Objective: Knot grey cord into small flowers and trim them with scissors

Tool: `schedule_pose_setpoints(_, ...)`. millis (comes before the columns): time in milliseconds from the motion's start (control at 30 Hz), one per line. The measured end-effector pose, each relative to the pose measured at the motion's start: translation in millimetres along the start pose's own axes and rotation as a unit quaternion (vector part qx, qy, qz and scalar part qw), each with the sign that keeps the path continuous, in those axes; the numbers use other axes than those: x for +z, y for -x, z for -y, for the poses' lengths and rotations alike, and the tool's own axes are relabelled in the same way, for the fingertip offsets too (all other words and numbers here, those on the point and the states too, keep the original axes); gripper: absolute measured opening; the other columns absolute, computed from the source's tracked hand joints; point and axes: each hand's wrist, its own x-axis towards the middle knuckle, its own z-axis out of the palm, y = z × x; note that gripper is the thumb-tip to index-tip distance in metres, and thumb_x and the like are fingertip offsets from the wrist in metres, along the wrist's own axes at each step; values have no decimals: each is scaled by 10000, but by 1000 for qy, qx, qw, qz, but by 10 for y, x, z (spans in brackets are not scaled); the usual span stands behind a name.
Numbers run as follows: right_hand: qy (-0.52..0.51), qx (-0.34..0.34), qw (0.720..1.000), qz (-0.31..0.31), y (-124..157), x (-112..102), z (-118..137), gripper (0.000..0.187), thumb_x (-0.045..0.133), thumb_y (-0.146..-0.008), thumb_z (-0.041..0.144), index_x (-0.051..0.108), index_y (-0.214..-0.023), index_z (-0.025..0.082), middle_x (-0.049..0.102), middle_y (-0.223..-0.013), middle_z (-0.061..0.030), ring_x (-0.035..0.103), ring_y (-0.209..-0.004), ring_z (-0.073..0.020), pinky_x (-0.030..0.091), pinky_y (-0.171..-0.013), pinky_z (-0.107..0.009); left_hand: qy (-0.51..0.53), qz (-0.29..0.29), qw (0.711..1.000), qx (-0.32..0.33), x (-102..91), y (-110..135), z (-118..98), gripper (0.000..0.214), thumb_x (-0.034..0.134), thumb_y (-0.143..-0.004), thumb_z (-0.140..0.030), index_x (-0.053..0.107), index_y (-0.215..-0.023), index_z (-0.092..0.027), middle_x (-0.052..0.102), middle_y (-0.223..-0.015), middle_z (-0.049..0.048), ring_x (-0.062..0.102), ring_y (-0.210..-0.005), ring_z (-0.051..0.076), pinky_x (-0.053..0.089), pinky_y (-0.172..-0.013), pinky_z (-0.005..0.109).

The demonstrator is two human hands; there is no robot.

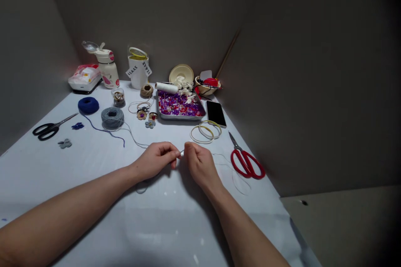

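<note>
Apparently yarn (pixel 182 152), between left hand (pixel 158 159) and right hand (pixel 200 163).

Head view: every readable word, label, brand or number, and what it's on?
"VL&AX": left tag on the white container.
"VL&AX": right tag, same container, slanted.
Bottle: print too small to read.
Red-and-white pack: markings too blurred to read.

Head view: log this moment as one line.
left hand: pinched at small item, unclear; right hand: curled, beside left; grey yarn: ahead, leftward; red scissors: right of hands
</note>
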Motion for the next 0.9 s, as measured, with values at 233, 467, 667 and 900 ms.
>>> schedule_pose_setpoints(233, -32, 53, 998, 5, -35, -86, 13, 660, 188, -842, 739, 363, -472, 220, 348, -459, 19, 340, -465, -129, 264, -482, -283, 18, -31, 999, -25, 7, -4, -1, 202, 598, -805, -349, 608, -743, -157, 579, -579, -1, 495, -549, 107, 390, -584, 253)
schedule_pose_setpoints(467, -44, 50, 997, 34, -21, -25, -13, 580, 319, -861, 671, 419, -534, 203, 414, -522, 18, 381, -514, -130, 286, -514, -272, 19, -33, 999, -19, 11, -1, -26, 161, 617, -783, -307, 603, -741, -152, 573, -589, -9, 494, -558, 102, 381, -578, 250)
schedule_pose_setpoints(667, -41, 52, 997, 42, -16, -9, 26, 465, 435, -858, 554, 418, -558, 200, 361, -533, 43, 339, -527, -116, 259, -495, -256, 19, -36, 999, -32, 10, -12, -20, 123, 646, -732, -249, 581, -734, -145, 575, -608, -6, 491, -562, 98, 369, -569, 249)
schedule_pose_setpoints(900, -50, 51, 996, 45, -13, -13, 26, 364, 494, -848, 432, 467, -577, 192, 408, -539, 41, 358, -535, -115, 284, -502, -251, 8, -36, 999, -22, 11, -13, -1, 156, 651, -739, -282, 574, -744, -146, 563, -629, -9, 465, -567, 93, 352, -565, 252)
